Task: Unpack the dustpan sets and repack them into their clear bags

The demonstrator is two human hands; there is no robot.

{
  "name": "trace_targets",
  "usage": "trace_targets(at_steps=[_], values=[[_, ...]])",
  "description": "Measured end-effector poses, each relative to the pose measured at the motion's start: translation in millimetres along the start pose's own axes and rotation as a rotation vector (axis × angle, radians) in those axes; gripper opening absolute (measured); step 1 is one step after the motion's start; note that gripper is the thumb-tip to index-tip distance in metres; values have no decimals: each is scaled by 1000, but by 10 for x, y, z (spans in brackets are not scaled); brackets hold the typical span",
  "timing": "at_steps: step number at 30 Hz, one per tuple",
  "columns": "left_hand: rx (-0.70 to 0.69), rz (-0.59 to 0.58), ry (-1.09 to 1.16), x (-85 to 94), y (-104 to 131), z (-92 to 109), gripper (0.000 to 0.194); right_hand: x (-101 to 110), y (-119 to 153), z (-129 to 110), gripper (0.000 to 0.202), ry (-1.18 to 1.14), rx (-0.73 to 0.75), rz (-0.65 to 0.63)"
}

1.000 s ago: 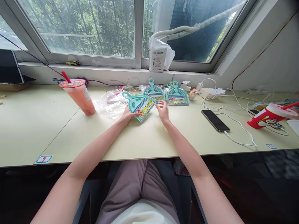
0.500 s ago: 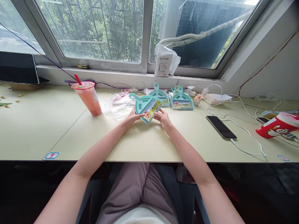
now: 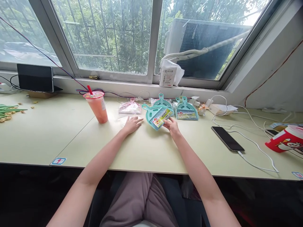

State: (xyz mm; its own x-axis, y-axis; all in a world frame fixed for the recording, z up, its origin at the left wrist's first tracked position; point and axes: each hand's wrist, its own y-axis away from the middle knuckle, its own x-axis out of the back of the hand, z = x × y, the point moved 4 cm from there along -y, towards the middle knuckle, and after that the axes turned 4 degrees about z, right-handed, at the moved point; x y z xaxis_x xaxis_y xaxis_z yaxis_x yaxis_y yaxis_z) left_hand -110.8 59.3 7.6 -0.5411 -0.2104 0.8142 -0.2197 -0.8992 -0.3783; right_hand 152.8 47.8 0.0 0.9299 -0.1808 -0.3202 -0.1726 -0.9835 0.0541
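A teal dustpan set (image 3: 156, 117) with a brush and a yellow-green label hangs tilted over the table, its lower right corner pinched by my right hand (image 3: 172, 126). To its left, my left hand (image 3: 132, 125) rests palm down with fingers spread on a clear plastic bag (image 3: 122, 120). Behind the held set are another teal dustpan (image 3: 162, 101) and a pink one in plastic wrap (image 3: 130, 107). One more teal dustpan set (image 3: 186, 110) stands to the right, with a label across its front.
A cup of pink drink (image 3: 98, 108) with a red straw stands at the left. On the right lie a phone (image 3: 227, 138) on a white cable and a red cup (image 3: 285, 138). A dark tablet (image 3: 35, 78) stands far left, near green stems (image 3: 9, 110).
My left hand has let go of the dustpan set and moved left and down onto the plastic bag. My right hand still holds the set. The head view has shifted up and left.
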Motion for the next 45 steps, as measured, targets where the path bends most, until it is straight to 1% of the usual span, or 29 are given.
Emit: trace_targets(at_steps=[1,2,4,5,6,8,9,10,11,12,14,15,16,17,22,24,29,33,35,39,42,44,45], values=[[-34,-14,3,0,-5,39,28,0,0,-3,28,5,-1,1],[-49,-16,-1,9,-12,80,31,-2,-1,-6,27,9,-1,-2],[10,9,-38,45,-28,133,48,-4,-5,-9,27,10,-1,-4],[59,42,-70,76,-34,146,52,-4,-9,-7,28,10,-3,-4],[103,95,-108,117,-36,152,50,-5,-13,-4,29,13,-6,-7],[146,222,-195,212,-33,150,36,-6,-24,7,31,24,-13,-11],[157,266,-239,253,-30,136,34,-9,-28,13,33,29,-17,-15],[175,279,-279,282,-28,109,38,-12,-32,19,34,32,-22,-20],[204,258,-313,295,-28,69,42,-19,-34,25,35,35,-31,-29],[236,208,-339,295,-28,22,41,-26,-33,31,36,37,-42,-40],[274,102,-366,274,-25,-59,28,-44,-25,36,36,46,-65,-64],[276,74,-374,266,-23,-83,20,-52,-17,37,36,54,-78,-74],[270,71,-380,265,-22,-94,15,-60,-8,37,35,67,-91,-84],[261,94,-386,274,-21,-95,13,-67,1,36,34,82,-102,-94],[199,344,-363,390,-8,10,28,-109,36,36,35,129,-123,-150],[155,394,-324,415,-3,64,29,-121,39,38,37,130,-119,-163],[52,360,-185,356,1,121,24,-130,42,26,38,123,-79,-212],[27,364,-152,313,14,128,23,-164,66,12,41,114,-22,-282],[-6,359,-144,289,23,170,23,-200,87,12,44,122,6,-304],[-139,273,-58,199,42,343,18,-277,127,19,47,161,62,-279],[-183,212,19,143,69,461,16,-314,144,24,47,147,91,-247],[-196,226,71,143,98,527,15,-317,149,20,47,117,110,-220],[-190,273,108,164,113,552,15,-314,150,16,47,99,120,-207]])
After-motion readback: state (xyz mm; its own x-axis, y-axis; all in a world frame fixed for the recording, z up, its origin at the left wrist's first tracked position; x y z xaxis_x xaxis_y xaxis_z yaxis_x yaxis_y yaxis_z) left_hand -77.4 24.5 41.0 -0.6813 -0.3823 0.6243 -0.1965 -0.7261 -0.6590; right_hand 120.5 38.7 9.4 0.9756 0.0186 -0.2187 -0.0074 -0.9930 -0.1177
